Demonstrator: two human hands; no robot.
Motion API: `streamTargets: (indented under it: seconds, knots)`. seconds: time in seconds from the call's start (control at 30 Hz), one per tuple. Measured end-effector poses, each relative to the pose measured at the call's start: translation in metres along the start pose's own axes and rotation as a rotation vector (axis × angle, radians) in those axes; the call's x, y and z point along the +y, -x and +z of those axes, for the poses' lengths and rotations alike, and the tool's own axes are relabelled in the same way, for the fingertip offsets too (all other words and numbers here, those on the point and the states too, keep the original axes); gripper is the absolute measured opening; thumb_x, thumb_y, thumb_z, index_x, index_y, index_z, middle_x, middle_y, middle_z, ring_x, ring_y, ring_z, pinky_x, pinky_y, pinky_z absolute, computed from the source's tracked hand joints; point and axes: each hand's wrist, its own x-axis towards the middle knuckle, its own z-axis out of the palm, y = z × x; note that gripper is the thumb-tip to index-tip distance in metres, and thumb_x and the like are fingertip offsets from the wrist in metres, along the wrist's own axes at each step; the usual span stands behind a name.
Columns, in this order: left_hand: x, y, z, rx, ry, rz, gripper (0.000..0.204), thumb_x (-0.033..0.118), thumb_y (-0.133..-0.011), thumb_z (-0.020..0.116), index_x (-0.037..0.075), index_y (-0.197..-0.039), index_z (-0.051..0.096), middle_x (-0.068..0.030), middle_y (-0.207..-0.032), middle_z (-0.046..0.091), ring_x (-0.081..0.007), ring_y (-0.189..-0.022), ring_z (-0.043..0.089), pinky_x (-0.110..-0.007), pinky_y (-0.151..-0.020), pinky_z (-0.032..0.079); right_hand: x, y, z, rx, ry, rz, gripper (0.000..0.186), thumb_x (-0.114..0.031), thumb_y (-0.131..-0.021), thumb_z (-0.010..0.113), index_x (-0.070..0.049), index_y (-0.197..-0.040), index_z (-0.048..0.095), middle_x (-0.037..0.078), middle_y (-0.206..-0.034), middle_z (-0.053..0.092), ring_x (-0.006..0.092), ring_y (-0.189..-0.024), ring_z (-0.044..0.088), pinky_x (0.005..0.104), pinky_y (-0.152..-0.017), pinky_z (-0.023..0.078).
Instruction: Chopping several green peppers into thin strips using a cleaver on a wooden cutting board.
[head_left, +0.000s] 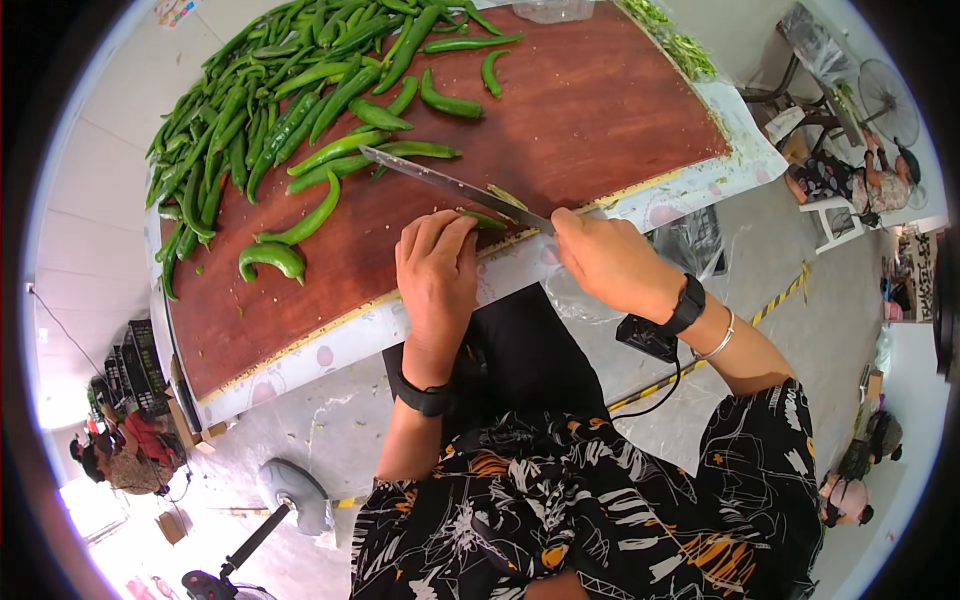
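Observation:
Near the front edge of a reddish-brown board (560, 110), my right hand (612, 262) is closed round the handle of a long-bladed knife (440, 182). The blade points to the far left, across the board. My left hand (437, 262) has its fingers bent over a green chili pepper (485, 220), pressing it to the board beside the blade. Only the pepper's end shows past my fingers. A thin green sliver (507, 197) lies against the blade. Several whole green chili peppers (322, 215) lie just left of and beyond the knife.
A large heap of green chili peppers (260, 110) covers the board's far left. Cut green pieces (690, 55) are gathered past its far right edge. A patterned white cloth (715, 185) hangs under the board. A fan (292, 497) stands behind at left. People sit further off on both sides.

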Motion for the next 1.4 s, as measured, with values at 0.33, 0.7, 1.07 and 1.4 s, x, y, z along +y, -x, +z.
streamTargets:
  seconds: [0.33,0.7,1.07,1.4]
  knots:
    - [-0.002,0.000,0.006,-0.059,-0.076,-0.022,0.015,0.007,-0.077,0.072,0.010,-0.091,0.067,-0.0019,-0.098,0.066,-0.0235,-0.096,0.061,-0.036,-0.079,0.045,0.005,-0.013,0.000,0.050,0.105,-0.011,0.015,-0.008,-0.089,0.056,-0.003,-0.090,0.042,0.017,-0.075,0.060,0.0417,-0.073,0.059,0.0481,-0.059,0.047]
    - [-0.002,0.001,0.008,-0.060,-0.078,-0.045,0.016,0.008,-0.077,0.072,0.012,-0.092,0.066,-0.0005,-0.099,0.065,-0.0228,-0.097,0.061,-0.035,-0.080,0.044,0.000,-0.012,-0.007,0.000,0.055,0.033,0.014,-0.009,-0.091,0.054,-0.003,-0.091,0.042,0.018,-0.077,0.061,0.0420,-0.073,0.059,0.0481,-0.060,0.046]
    - [-0.002,0.000,0.007,-0.070,-0.075,-0.036,0.014,0.008,-0.079,0.071,0.012,-0.092,0.066,-0.0008,-0.100,0.064,-0.0226,-0.098,0.061,-0.035,-0.081,0.043,-0.005,-0.008,-0.006,-0.024,0.055,0.007,0.013,-0.010,-0.088,0.057,-0.002,-0.090,0.047,0.019,-0.075,0.063,0.0408,-0.072,0.063,0.0495,-0.060,0.049]
    - [-0.003,0.001,0.010,-0.056,-0.102,-0.025,0.015,0.008,-0.078,0.072,0.011,-0.091,0.065,-0.0008,-0.099,0.064,-0.0223,-0.096,0.061,-0.035,-0.080,0.043,-0.008,-0.003,-0.004,-0.080,0.093,-0.022,0.011,-0.009,-0.090,0.054,0.000,-0.090,0.048,0.020,-0.074,0.062,0.0407,-0.069,0.062,0.0490,-0.059,0.048]
